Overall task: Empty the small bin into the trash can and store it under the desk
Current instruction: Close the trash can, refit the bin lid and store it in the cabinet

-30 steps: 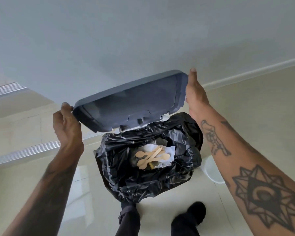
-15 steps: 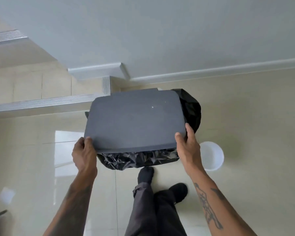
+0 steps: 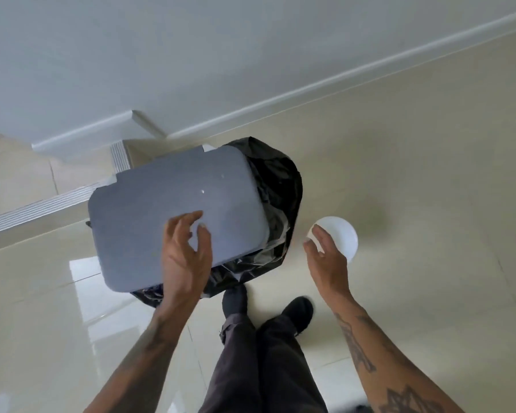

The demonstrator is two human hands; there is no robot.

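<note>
The trash can stands on the floor against the wall, its grey lid (image 3: pixel 167 210) down and its black bag liner (image 3: pixel 274 186) bulging out on the right and front. My left hand (image 3: pixel 185 251) hovers over the lid's front right part, fingers spread and holding nothing. The small white bin (image 3: pixel 340 234) stands on the floor to the right of the can. My right hand (image 3: pixel 325 251) is just over the bin's near left rim, fingers apart; I cannot tell whether it touches it.
A white wall and skirting board (image 3: pixel 310 90) run behind the can. A metal sliding-door track (image 3: pixel 42 207) lies at the left. My legs and black shoes (image 3: pixel 295 314) stand on the glossy beige tiles (image 3: pixel 429 293) just in front of the can.
The lid was up a second ago with both hands on it, then came down shut. Both hands have let go; my right hand has moved right to the white bin.
</note>
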